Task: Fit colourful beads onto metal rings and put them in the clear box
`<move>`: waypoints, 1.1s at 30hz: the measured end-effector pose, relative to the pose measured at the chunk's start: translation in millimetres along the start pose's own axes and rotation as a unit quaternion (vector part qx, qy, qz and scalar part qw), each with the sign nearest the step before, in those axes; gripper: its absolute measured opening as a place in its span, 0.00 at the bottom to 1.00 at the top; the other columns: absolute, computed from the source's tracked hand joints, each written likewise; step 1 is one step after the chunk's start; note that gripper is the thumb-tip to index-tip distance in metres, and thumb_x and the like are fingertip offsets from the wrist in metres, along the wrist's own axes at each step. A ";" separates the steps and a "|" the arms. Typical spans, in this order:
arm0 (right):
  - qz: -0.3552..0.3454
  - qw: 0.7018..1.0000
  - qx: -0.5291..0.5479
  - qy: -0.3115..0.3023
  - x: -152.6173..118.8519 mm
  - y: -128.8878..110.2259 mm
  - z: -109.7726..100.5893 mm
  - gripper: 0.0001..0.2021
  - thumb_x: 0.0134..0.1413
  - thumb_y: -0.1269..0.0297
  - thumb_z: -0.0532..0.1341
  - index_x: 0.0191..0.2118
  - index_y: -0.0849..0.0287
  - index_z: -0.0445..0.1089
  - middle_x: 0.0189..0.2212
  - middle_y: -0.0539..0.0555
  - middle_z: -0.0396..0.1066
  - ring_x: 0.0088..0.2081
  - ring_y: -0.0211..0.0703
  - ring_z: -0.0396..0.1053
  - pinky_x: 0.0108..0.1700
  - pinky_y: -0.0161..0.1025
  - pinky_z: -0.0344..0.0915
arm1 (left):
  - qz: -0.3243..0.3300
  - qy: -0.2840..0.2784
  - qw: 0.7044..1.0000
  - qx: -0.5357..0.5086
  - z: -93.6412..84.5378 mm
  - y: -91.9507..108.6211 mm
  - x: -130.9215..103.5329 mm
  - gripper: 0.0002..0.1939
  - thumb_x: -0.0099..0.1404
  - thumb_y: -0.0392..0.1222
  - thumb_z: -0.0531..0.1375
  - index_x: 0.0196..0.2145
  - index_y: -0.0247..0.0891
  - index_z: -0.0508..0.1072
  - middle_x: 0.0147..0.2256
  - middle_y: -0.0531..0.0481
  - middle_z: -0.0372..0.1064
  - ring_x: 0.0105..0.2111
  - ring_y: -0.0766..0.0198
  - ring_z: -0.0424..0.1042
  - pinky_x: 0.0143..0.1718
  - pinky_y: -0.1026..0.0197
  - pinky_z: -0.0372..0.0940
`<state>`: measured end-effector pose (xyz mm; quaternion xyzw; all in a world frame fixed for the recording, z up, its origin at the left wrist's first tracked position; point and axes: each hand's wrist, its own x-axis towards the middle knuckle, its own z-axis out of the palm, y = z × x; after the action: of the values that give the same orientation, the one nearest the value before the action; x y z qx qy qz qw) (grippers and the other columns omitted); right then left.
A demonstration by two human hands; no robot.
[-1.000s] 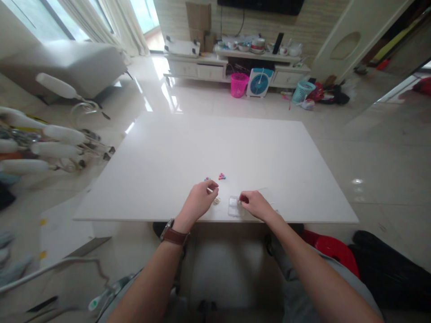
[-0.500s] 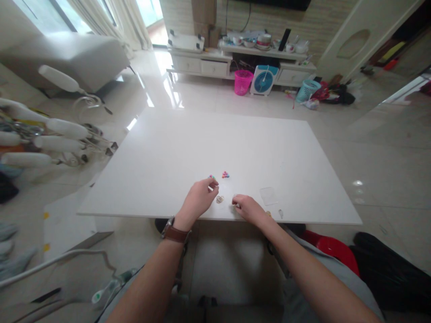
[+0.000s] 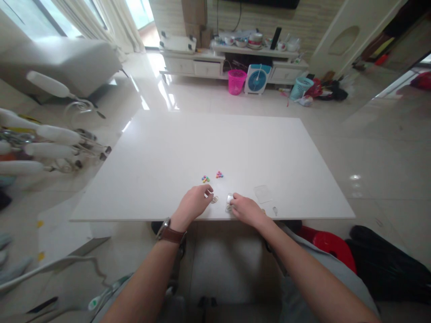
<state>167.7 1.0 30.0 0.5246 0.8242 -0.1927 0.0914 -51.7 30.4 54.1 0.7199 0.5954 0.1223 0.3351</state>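
On the white table (image 3: 202,143), my left hand (image 3: 194,201) hovers low near its front edge, thumb and fingers curled close together. Whatever may be between those fingertips is too small to make out. Several small pale rings (image 3: 214,199) lie beside the fingertips. My right hand (image 3: 248,209) has its bent fingers on the right side of a small clear box (image 3: 229,197), which has ring-like bits inside. Beyond my left hand are two small piles of coloured beads, a green-blue pile (image 3: 205,179) and a pink-orange pile (image 3: 219,174).
A flat clear square lid (image 3: 263,194) lies right of my right hand, with a small silvery piece (image 3: 275,210) nearer the edge. A red stool (image 3: 333,246) stands below at right. Across the floor are a pink basket (image 3: 236,82) and a blue fan (image 3: 257,79).
My left hand has drawn back from the green-blue beads towards the rings. My right hand has shifted so that the clear box shows more. The whole view has moved slightly.
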 end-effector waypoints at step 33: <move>0.021 0.997 0.039 0.068 -25.4 17.1 -40.1 0.09 0.63 0.65 0.55 0.42 0.56 0.73 0.40 0.53 0.72 0.37 0.42 0.71 0.35 0.37 0.57 | 0.059 -0.022 0.996 0.070 63.8 -28.4 20.0 0.06 0.61 0.30 0.56 0.34 0.37 0.71 0.35 0.48 0.66 0.32 0.63 0.69 0.37 0.61 0.63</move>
<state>196.2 2.9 71.6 0.5570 0.8090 -0.1870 0.0185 -31.8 29.6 -15.8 0.7776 0.5520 0.0842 0.2891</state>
